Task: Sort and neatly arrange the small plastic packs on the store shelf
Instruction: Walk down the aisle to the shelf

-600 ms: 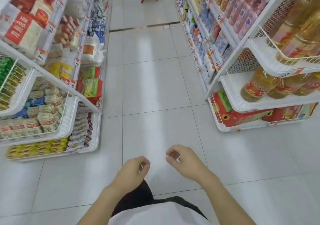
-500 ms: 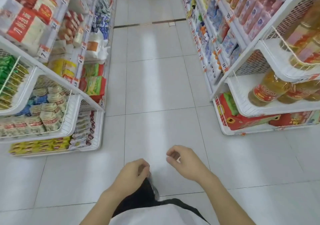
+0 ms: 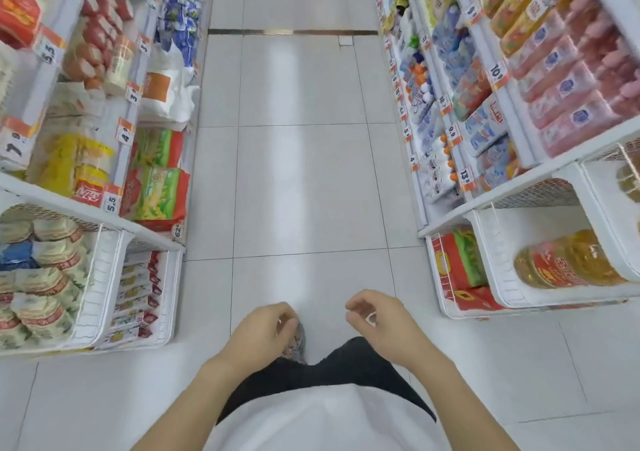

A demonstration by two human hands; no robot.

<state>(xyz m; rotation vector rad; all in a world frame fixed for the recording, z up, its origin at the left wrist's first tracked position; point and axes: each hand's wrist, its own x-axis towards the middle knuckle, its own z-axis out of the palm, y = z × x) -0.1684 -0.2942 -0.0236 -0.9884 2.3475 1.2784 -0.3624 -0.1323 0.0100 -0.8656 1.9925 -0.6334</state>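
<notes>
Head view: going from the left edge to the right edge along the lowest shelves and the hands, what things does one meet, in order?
Round noodle packs → flat red-edged packs → left hand → right hand → red and green carton → oil bottles.

This is a small grocery shop, seen looking down an aisle of pale floor tiles (image 3: 298, 173) that runs between two rows of white metal shelving. The left shelf unit (image 3: 86, 208) carries red, yellow and green food bags with orange-and-white price tags (image 3: 125, 131) clipped along the shelf edges, and a wire basket (image 3: 104, 277) at its end is stacked with small plastic packs (image 3: 45, 270). The right shelf unit (image 3: 519, 159) holds rows of pink and blue packaged goods above more price labels, with bottles of cooking oil (image 3: 568, 260) lying in an end bin.
</notes>
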